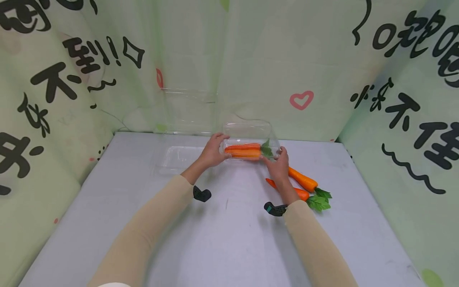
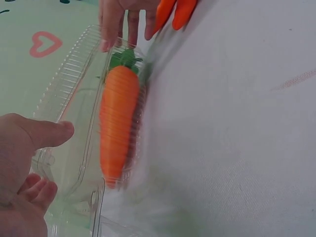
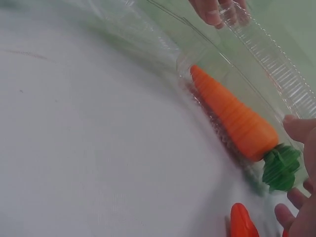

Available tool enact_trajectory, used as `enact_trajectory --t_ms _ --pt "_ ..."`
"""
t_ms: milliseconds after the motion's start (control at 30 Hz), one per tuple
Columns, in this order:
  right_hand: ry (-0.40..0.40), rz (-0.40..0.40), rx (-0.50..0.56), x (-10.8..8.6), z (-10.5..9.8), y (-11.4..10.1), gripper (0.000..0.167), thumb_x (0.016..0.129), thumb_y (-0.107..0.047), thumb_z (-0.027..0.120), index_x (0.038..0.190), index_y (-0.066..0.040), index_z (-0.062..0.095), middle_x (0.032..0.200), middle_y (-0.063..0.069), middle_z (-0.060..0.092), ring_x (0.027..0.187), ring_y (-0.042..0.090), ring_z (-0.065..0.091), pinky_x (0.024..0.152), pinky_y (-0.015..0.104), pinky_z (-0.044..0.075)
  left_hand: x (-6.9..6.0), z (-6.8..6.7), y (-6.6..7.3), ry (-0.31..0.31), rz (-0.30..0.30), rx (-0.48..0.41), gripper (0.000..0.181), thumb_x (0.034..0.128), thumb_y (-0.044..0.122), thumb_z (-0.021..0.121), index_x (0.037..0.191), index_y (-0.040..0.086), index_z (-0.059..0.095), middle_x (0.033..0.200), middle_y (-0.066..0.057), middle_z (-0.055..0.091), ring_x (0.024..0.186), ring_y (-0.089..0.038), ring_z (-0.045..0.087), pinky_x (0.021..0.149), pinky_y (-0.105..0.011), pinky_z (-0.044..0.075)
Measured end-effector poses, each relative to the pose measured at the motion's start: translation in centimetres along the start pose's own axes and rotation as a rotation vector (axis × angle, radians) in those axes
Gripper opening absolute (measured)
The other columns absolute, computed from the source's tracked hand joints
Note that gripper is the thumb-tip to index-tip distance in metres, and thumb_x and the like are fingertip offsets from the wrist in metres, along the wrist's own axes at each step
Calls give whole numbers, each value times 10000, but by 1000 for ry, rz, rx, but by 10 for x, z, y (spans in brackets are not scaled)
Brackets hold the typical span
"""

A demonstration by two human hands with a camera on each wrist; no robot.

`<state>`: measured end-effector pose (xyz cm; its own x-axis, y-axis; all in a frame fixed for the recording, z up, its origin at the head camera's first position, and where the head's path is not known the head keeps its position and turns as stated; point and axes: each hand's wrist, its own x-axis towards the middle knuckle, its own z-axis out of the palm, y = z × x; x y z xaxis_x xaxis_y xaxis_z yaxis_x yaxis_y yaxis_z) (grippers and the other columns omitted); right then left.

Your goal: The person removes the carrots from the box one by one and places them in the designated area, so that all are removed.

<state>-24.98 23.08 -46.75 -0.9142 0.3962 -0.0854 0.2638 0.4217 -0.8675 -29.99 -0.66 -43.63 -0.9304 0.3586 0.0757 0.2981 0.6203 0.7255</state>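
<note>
A clear plastic clamshell box [image 1: 250, 128] stands at the back of the table with its lid raised. In it lies an orange carrot [image 2: 117, 123] with green leaves [image 3: 281, 168]; the head view shows a second orange band, and I cannot tell if it is another carrot or a reflection. My left hand [image 1: 214, 151] grips the box's left end, its thumb on the near side. At the leafy end my right hand [image 1: 279, 165] holds the box between thumb and fingers. Two loose carrots [image 1: 303, 179] lie beside the right forearm, partly hidden by it.
Another clear plastic box [image 1: 181, 157] sits open to the left, its lid [image 1: 190, 109] leaning up before the curtain. A pale curtain [image 1: 258, 59] with black writing and red hearts encloses the back and sides of the white table [image 1: 222, 239].
</note>
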Motion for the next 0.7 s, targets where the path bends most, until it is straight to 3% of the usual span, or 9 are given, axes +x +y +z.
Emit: enact_trajectory --t_ms 433,700 --pt "51 70 149 1 3 4 653 967 -226 574 1500 -135 208 1504 88 382 1295 283 427 1085 399 448 -2 1 0 -6 4 3 635 854 167 737 1419 158 448 1556 -94 274 1317 -295 451 1062 -414 469" --pt "71 71 189 2 5 6 548 1002 -169 497 1478 -131 228 1496 79 400 1271 279 440 1111 385 420 -3 -1 2 -3 -4 -7 637 850 176 742 1418 174 454 1558 -89 274 1364 -290 398 1070 -426 460"
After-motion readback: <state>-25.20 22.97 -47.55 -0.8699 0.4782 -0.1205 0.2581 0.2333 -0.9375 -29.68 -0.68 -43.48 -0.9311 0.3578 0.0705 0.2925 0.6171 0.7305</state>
